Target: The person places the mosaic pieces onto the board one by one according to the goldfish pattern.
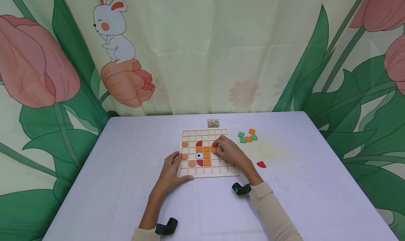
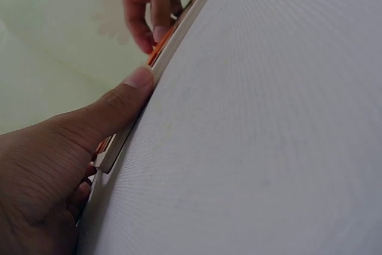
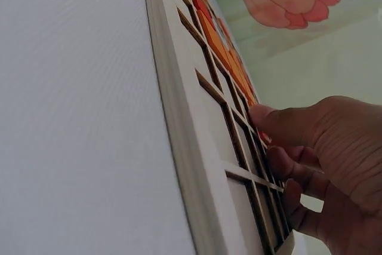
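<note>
A wooden grid board lies on the table with orange square tiles, red quarter-round pieces, an eye piece and several round orange pieces in its cells. My left hand holds the near left corner, thumb along the front edge and fingers at the left side. Over the board's middle right, my right hand pinches a small red piece between thumb and fingertips, beside the row of orange tiles. The fingers mostly hide this piece.
Right of the board lie loose green tiles and orange tiles. A loose red piece sits nearer the right forearm. Behind the board stands a small patterned card. A printed curtain hangs behind the white table.
</note>
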`<state>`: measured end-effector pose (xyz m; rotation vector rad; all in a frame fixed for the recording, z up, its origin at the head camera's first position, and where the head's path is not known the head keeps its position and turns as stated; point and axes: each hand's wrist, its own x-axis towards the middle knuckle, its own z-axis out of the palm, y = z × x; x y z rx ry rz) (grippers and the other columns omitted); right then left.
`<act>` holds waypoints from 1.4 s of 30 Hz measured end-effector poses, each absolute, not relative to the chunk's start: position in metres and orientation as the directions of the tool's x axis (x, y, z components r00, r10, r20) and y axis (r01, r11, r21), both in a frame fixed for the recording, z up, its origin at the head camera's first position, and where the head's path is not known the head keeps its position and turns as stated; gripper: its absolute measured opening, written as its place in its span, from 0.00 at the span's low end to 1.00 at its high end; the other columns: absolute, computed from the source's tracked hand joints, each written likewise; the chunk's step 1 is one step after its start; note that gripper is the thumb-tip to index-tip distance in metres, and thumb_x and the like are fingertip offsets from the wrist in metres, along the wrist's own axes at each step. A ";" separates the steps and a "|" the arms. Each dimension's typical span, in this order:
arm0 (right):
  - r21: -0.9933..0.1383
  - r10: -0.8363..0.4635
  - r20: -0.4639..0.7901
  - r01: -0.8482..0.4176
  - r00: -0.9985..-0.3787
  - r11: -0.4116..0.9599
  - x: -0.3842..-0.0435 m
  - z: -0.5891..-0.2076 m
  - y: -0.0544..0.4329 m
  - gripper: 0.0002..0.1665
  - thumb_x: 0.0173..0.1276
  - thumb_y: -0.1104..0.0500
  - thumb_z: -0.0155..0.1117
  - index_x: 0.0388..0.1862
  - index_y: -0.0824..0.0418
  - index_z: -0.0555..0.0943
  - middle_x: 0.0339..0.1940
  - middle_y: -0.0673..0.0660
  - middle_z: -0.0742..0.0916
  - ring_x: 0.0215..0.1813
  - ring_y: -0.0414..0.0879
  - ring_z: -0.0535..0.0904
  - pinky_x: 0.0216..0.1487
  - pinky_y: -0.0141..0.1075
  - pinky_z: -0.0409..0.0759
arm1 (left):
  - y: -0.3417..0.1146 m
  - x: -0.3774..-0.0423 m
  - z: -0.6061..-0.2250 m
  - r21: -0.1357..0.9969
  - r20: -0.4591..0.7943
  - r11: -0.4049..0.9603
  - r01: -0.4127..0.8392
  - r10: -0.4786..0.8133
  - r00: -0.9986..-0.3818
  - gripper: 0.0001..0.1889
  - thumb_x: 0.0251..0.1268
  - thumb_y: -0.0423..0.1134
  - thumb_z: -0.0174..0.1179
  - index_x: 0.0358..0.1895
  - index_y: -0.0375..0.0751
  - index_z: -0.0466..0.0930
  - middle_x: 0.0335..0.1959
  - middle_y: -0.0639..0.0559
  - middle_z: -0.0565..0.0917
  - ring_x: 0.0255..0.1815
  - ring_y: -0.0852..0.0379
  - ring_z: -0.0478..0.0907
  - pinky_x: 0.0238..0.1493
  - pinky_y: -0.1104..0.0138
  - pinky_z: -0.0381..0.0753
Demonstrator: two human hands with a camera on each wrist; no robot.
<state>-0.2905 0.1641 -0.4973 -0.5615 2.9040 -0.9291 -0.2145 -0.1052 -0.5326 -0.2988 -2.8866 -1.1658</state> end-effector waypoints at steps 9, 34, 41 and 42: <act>-0.610 -0.251 0.126 -0.274 -0.960 0.743 -0.293 -0.490 0.192 0.17 0.71 0.53 0.63 0.55 0.60 0.81 0.48 0.52 0.78 0.36 0.45 0.73 0.34 0.34 0.76 | -0.105 -0.217 -0.528 0.677 0.082 0.714 0.178 0.167 -0.982 0.57 0.42 0.57 0.77 0.75 0.39 0.57 0.75 0.46 0.56 0.76 0.46 0.49 0.69 0.51 0.64; -0.527 -0.086 0.000 -0.073 -0.996 0.847 -0.297 -0.494 0.274 0.23 0.68 0.61 0.66 0.60 0.68 0.78 0.60 0.67 0.75 0.53 0.57 0.72 0.57 0.51 0.76 | -0.104 -0.213 -0.533 0.703 0.059 0.693 0.157 0.164 -0.985 0.57 0.41 0.58 0.77 0.76 0.41 0.58 0.75 0.46 0.56 0.75 0.46 0.49 0.68 0.50 0.65; -0.508 -0.041 -0.017 -0.027 -0.999 0.861 -0.296 -0.497 0.271 0.19 0.69 0.62 0.65 0.57 0.67 0.79 0.54 0.64 0.77 0.52 0.56 0.74 0.59 0.50 0.77 | -0.105 -0.212 -0.533 0.701 0.077 0.693 0.170 0.163 -0.984 0.57 0.41 0.58 0.77 0.75 0.39 0.59 0.75 0.45 0.56 0.75 0.45 0.50 0.68 0.49 0.65; -0.503 -0.040 -0.015 -0.027 -0.999 0.864 -0.296 -0.497 0.271 0.19 0.69 0.63 0.65 0.57 0.67 0.79 0.54 0.63 0.76 0.53 0.56 0.74 0.59 0.50 0.77 | -0.105 -0.212 -0.533 0.702 0.082 0.691 0.172 0.162 -0.983 0.56 0.41 0.58 0.77 0.75 0.39 0.59 0.75 0.45 0.56 0.75 0.45 0.50 0.68 0.49 0.66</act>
